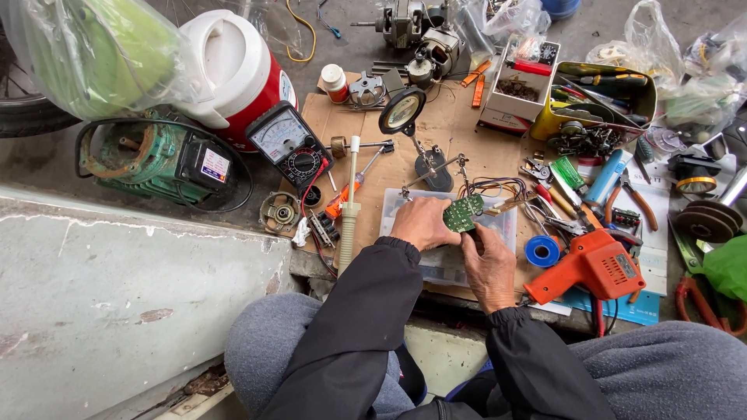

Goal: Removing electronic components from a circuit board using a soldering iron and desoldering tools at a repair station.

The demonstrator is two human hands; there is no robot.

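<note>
While both sleeves reach forward, my left hand (421, 223) lies half closed with its fingers curled on the left edge of a green circuit board (463, 214). My right hand (489, 264) pinches the board's lower right edge between thumb and fingers. The board sits tilted between the two hands, above a clear plastic box (447, 260) on the cardboard sheet (389, 124). Coloured wires run from its top.

Packages and labels: one white bottle with red cap (335, 82) at the cardboard's far left corner; one red-and-white jug (237, 70) beyond it; a green motor (152, 159) with one white label on its black box. One meter (289, 144), black, pale dial. One magnifier stand (416, 140). One orange soldering gun (593, 268), just right of one blue tape roll (541, 251). One yellow tray (603, 105) of tools, far right.
</note>
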